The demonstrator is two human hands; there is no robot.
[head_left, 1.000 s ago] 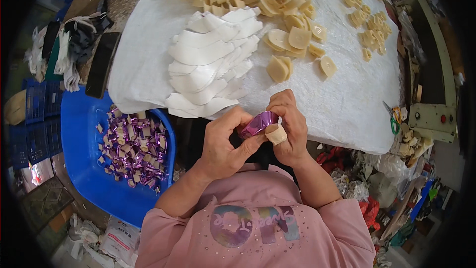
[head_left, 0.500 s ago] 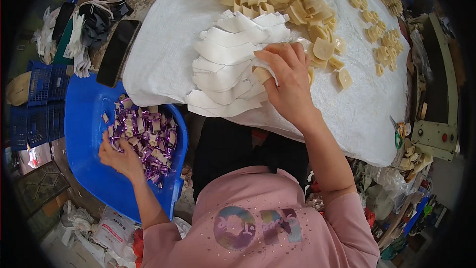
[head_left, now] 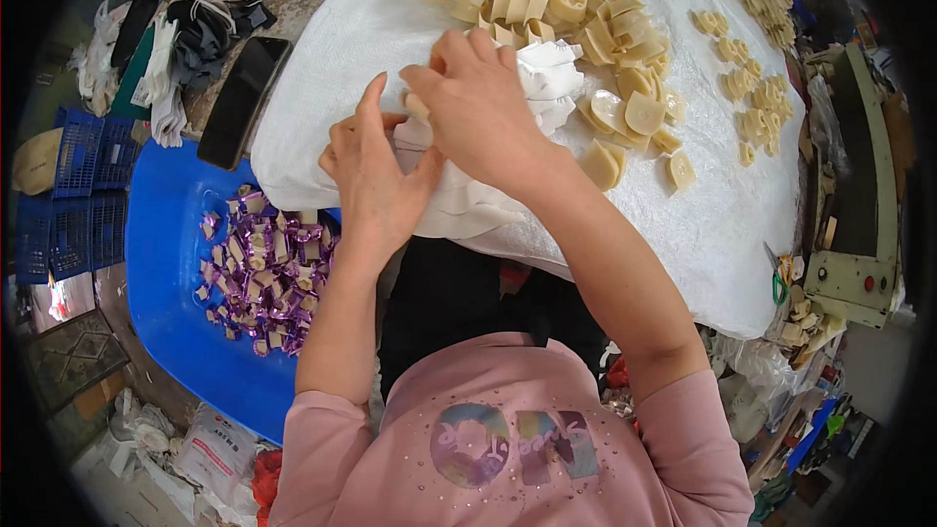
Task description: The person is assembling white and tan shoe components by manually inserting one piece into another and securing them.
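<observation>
My left hand (head_left: 376, 176) and my right hand (head_left: 478, 102) meet over the fanned row of white cut sheets (head_left: 468, 210). Between their fingertips is a small beige heel-shaped block (head_left: 418, 107), mostly covered by my right fingers. A white sheet (head_left: 412, 134) lies against it, with the thumb and bent fingers of my left hand on either side. How far the sheet goes round the block is hidden. Beyond my right hand, many similar beige blocks (head_left: 566, 5) are heaped on the white cloth (head_left: 322, 137).
To my left stands a blue tub (head_left: 166, 263) of blocks in shiny purple covering (head_left: 264, 283). A black phone (head_left: 244, 102) lies by the cloth's left edge, near gloves (head_left: 161, 88). More beige blocks (head_left: 766, 107) and scissors (head_left: 781, 278) are at the right.
My left hand has left the blue tub and come up to the white sheets. My right hand has moved left with the beige block, and the two hands now meet.
</observation>
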